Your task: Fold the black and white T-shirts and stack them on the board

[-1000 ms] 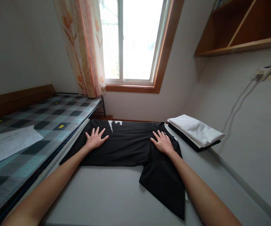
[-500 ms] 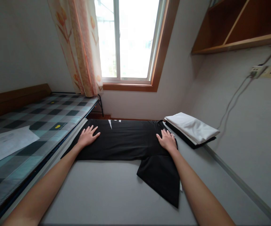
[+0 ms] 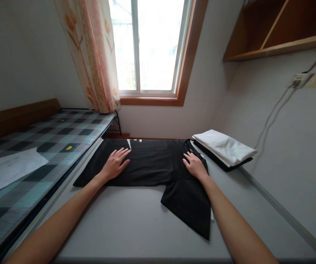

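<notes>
A black T-shirt (image 3: 149, 165) lies spread on a pale grey worktop (image 3: 136, 220), its long body running from side to side near the far edge, with the neck end to the right and the hem end to the left. One sleeve (image 3: 188, 205) points back toward the person, its corner reaching well down the worktop, and a bit of white print (image 3: 129, 144) shows along the shirt's far edge. The left hand (image 3: 115, 165) rests palm down on the shirt left of its middle, fingers stretched out and thumb held apart — nothing is gripped. The right hand (image 3: 195, 165) lies on the shirt just below the collar, its fingers extended and slightly parted, likewise with no hold on the cloth. Just beyond the collar, to the right, sits a folded white cloth (image 3: 224, 146) on top of a folded black cloth (image 3: 229, 168). Along the left side of the worktop is a bed with a checked mattress (image 3: 59, 135), and sheets of paper (image 3: 15, 168) lie on it. Ahead, a flowered curtain (image 3: 94, 55) hangs at the left of a bright window (image 3: 158, 44); on the right wall, a wooden shelf (image 3: 279, 47) is fixed above a socket (image 3: 301, 80) — a cord (image 3: 275, 110) trails down from there.
</notes>
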`<state>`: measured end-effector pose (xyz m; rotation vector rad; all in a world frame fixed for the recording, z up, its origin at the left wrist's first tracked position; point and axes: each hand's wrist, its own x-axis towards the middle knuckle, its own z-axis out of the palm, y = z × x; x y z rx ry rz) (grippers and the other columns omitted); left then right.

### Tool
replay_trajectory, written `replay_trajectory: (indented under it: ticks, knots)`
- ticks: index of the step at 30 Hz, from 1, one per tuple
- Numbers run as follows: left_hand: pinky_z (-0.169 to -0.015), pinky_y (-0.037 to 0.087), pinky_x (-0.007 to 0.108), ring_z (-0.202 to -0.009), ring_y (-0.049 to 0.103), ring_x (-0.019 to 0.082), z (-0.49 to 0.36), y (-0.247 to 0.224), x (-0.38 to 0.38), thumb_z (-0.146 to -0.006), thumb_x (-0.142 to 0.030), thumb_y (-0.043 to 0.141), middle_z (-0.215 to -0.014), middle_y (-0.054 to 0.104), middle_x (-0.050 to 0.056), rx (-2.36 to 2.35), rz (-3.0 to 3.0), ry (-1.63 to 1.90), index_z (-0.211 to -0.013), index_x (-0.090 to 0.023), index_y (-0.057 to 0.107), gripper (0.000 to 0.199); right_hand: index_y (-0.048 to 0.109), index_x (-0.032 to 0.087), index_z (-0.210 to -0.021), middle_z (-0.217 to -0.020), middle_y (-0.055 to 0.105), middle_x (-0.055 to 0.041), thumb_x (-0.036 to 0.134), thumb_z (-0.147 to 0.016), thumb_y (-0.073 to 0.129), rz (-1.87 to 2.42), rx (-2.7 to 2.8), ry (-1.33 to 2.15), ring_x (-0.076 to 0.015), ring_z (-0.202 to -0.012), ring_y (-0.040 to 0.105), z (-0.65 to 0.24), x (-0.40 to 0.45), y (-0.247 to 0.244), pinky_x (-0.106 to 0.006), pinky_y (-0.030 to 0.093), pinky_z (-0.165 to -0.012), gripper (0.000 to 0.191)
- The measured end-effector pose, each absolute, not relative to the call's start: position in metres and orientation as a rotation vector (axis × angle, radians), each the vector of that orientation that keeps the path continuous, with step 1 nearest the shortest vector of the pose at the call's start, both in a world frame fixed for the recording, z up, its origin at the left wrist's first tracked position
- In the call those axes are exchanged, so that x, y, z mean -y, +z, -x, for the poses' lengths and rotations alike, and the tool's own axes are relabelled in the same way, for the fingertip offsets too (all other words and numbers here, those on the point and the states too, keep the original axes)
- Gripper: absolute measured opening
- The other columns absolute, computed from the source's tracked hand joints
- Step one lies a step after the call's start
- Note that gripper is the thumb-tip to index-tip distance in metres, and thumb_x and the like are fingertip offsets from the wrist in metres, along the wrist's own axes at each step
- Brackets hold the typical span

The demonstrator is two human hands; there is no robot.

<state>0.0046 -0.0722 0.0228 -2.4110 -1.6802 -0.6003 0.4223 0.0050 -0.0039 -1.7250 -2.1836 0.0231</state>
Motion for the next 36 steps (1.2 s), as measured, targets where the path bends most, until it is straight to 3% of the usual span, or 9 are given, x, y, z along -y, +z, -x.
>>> replay_trajectory:
  ticks: [5, 9, 16, 24, 28, 32, 36]
  knots:
    - [-0.115, 0.02, 0.054, -0.144, 0.024, 0.029, -0.018, 0.01, 0.074, -0.093, -0.06, 0.032, -0.154, 0.034, 0.004, 1.852, 2.506, -0.393, -0.143, -0.03, 0.042, 0.059, 0.063, 0.012, -0.125, -0.14, 0.051, -0.016, 0.031, -0.092, 0.045, 1.641, 2.151, 0.053, -0.0287, -0.134, 0.041, -0.424, -0.002, -0.007, -0.044, 0.031, -0.111, 0.042]
    - [-0.115, 0.019, 0.053, -0.144, 0.023, 0.03, -0.011, 0.002, 0.071, -0.092, -0.061, 0.034, -0.154, 0.034, 0.006, 1.907, 2.501, -0.378, -0.143, -0.028, 0.043, 0.061, 0.067, 0.013, -0.118, -0.134, 0.056, -0.0161, 0.03, -0.091, 0.044, 1.54, 2.158, 0.026, -0.028, -0.128, 0.049, -0.43, -0.002, -0.009, -0.045, 0.035, -0.109, 0.04]
    - [-0.114, 0.021, 0.057, -0.141, 0.029, 0.031, -0.013, 0.009, 0.073, -0.092, -0.054, 0.041, -0.149, 0.041, 0.009, 1.859, 2.56, -0.506, -0.137, -0.023, 0.051, 0.055, 0.074, 0.017, -0.099, -0.107, 0.068, -0.0135, 0.03, -0.088, 0.046, 1.629, 2.011, -0.06, -0.0294, -0.104, 0.059, -0.449, -0.002, 0.001, -0.045, 0.045, -0.092, 0.032]
    - [-0.106, 0.043, 0.037, -0.121, 0.055, 0.021, -0.065, 0.026, 0.086, -0.089, -0.039, 0.055, -0.129, 0.059, 0.008, 1.436, 2.928, -0.953, -0.118, -0.022, 0.063, 0.035, 0.074, 0.018, -0.086, -0.096, 0.073, -0.0101, 0.032, -0.082, 0.046, 1.523, 1.869, 0.167, -0.0247, -0.092, 0.066, -0.469, -0.002, 0.003, -0.037, 0.049, -0.088, 0.031]
    - [-0.104, 0.043, 0.034, -0.118, 0.055, 0.021, -0.108, 0.045, 0.091, -0.078, -0.022, 0.064, -0.13, 0.058, 0.005, 1.117, 3.241, -0.768, -0.121, -0.026, 0.062, 0.043, 0.074, 0.019, -0.085, -0.093, 0.074, -0.0088, 0.034, -0.078, 0.047, 1.515, 1.769, 0.237, -0.0245, -0.089, 0.067, -0.471, -0.001, 0.004, -0.037, 0.05, -0.085, 0.032]
    - [-0.109, 0.036, 0.04, -0.126, 0.047, 0.027, -0.141, 0.057, 0.091, -0.066, -0.012, 0.066, -0.139, 0.051, 0.003, 0.867, 3.4, -0.447, -0.124, -0.032, 0.062, 0.062, 0.075, 0.02, -0.085, -0.087, 0.075, -0.0078, 0.036, -0.077, 0.048, 1.524, 1.709, 0.322, -0.0239, -0.084, 0.069, -0.472, 0.001, 0.006, -0.036, 0.051, -0.083, 0.032]
    - [-0.113, 0.03, 0.041, -0.131, 0.04, 0.027, -0.161, 0.062, 0.093, -0.065, -0.008, 0.063, -0.142, 0.047, -0.001, 0.726, 3.412, -0.321, -0.119, -0.037, 0.066, 0.062, 0.075, 0.02, -0.084, -0.086, 0.075, -0.0075, 0.036, -0.076, 0.05, 1.519, 1.699, 0.363, -0.024, -0.084, 0.069, -0.472, 0.001, 0.005, -0.036, 0.051, -0.083, 0.031]
